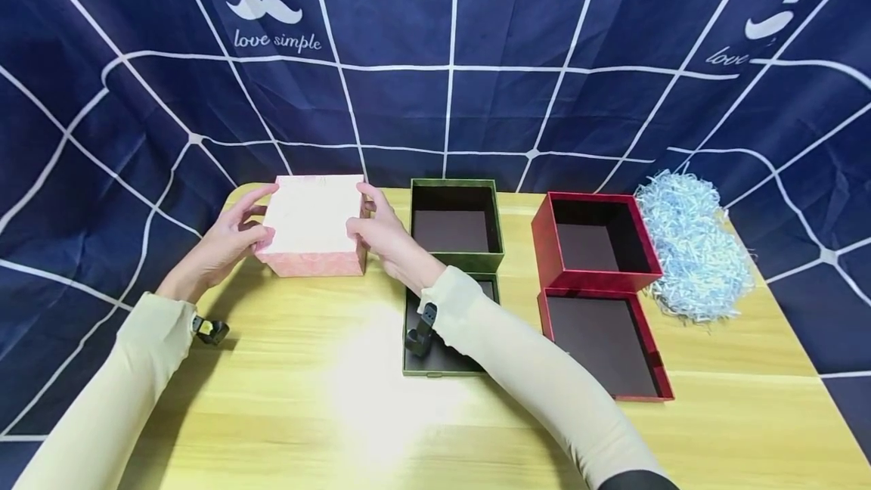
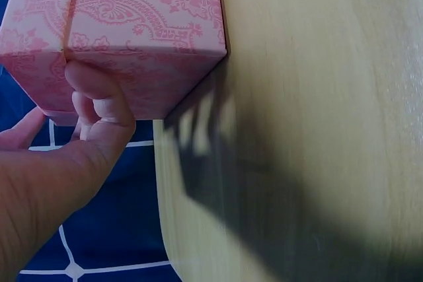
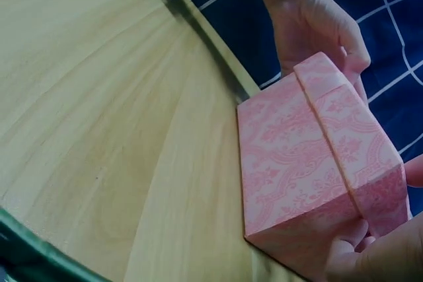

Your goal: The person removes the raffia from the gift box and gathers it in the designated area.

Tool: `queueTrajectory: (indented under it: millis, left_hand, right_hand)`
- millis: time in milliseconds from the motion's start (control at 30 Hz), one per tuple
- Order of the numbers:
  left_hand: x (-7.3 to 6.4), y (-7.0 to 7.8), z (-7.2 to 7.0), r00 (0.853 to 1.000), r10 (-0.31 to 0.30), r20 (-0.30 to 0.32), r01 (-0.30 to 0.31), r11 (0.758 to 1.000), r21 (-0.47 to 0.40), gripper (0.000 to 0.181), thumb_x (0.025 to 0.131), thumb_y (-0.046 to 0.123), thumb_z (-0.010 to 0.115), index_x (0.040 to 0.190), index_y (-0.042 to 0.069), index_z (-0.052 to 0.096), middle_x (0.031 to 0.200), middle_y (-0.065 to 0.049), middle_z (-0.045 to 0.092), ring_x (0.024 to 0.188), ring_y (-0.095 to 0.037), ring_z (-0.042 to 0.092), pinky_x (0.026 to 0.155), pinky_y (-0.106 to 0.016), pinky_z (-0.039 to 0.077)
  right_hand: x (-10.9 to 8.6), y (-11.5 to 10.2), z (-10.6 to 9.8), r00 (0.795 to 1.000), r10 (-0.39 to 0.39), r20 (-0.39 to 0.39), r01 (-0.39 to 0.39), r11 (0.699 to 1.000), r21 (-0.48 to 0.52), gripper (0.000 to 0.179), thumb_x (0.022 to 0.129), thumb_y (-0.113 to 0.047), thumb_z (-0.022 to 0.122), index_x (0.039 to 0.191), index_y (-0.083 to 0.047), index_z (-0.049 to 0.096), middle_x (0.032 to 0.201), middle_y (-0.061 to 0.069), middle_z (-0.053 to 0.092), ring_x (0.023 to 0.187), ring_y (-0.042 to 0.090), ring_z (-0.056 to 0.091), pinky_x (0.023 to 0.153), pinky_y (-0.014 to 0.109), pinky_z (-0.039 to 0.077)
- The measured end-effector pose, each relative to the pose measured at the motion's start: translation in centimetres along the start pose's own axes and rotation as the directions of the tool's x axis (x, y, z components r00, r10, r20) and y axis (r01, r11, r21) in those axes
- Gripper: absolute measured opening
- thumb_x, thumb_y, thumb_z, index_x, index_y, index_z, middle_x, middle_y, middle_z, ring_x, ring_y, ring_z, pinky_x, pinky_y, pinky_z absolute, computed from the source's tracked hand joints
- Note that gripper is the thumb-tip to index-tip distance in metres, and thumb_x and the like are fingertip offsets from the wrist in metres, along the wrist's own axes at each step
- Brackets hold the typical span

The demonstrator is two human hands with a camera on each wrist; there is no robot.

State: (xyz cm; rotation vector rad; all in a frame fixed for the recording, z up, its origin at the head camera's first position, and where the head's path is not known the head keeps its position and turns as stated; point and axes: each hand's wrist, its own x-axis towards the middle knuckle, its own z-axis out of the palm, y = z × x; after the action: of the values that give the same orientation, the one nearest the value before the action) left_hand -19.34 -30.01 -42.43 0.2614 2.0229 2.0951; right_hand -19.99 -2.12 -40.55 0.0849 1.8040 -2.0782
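A pink patterned gift box with its pale lid on stands at the table's back left. My left hand grips the box's left side, thumb toward the front corner and fingers toward the back. On the opposite side my right hand holds it the same way. In the left wrist view the left thumb presses at the seam between lid and body. From the right wrist view, the right thumb lies at that same seam. The inside of the box is hidden.
Right of the pink box stands an open green box, its green-edged lid in front, partly under my right forearm. Farther right are an open red box and its upturned lid. Pale blue paper shreds lie at the right edge.
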Motion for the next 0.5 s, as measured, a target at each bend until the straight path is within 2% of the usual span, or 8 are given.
queueTrajectory:
  millis: [167, 300, 433, 500]
  left_hand:
    - [-0.09, 0.07, -0.22, 1.000, 0.001, 0.004, -0.001, 1.000, -0.016, 0.073, 0.098, -0.015, 0.056, 0.161, 0.023, 0.053, 0.127, -0.015, 0.043, 0.082, -0.011, 0.055, 0.067, -0.018, 0.047]
    - [-0.05, 0.19, -0.26, 1.000, 0.006, 0.019, -0.005, 1.000, -0.026, 0.072, 0.099, -0.016, 0.056, 0.161, 0.021, 0.053, 0.127, -0.016, 0.043, 0.079, -0.010, 0.055, 0.067, -0.018, 0.048]
    - [0.00, 0.20, -0.20, 1.000, 0.002, 0.022, -0.001, 1.000, -0.026, 0.071, 0.100, -0.016, 0.056, 0.162, 0.019, 0.051, 0.128, -0.019, 0.041, 0.085, -0.012, 0.055, 0.067, -0.018, 0.048]
    - [0.05, 0.25, -0.15, 1.000, 0.000, 0.024, 0.001, 1.000, -0.022, 0.071, 0.101, -0.015, 0.055, 0.163, 0.018, 0.050, 0.129, -0.019, 0.040, 0.088, -0.013, 0.054, 0.068, -0.018, 0.048]
  right_hand:
    - [-0.13, 0.17, -0.02, 1.000, -0.001, 0.027, 0.001, 1.000, 0.002, 0.094, 0.087, 0.016, 0.061, 0.168, -0.025, 0.037, 0.158, 0.007, 0.034, 0.076, 0.020, 0.052, 0.074, 0.034, 0.044]
    - [-0.24, 0.09, -0.09, 0.999, 0.003, 0.042, -0.004, 1.000, 0.004, 0.094, 0.088, 0.016, 0.060, 0.169, -0.024, 0.034, 0.158, 0.007, 0.033, 0.073, 0.019, 0.050, 0.076, 0.033, 0.044]
    - [-0.34, 0.02, -0.17, 0.999, 0.005, 0.045, -0.005, 1.000, 0.012, 0.095, 0.087, 0.016, 0.060, 0.170, -0.024, 0.034, 0.162, 0.009, 0.032, 0.071, 0.021, 0.048, 0.077, 0.033, 0.044]
    - [-0.37, -0.07, -0.23, 0.999, 0.004, 0.037, -0.004, 1.000, 0.008, 0.095, 0.087, 0.016, 0.061, 0.169, -0.024, 0.036, 0.163, 0.010, 0.032, 0.078, 0.021, 0.053, 0.078, 0.034, 0.046]
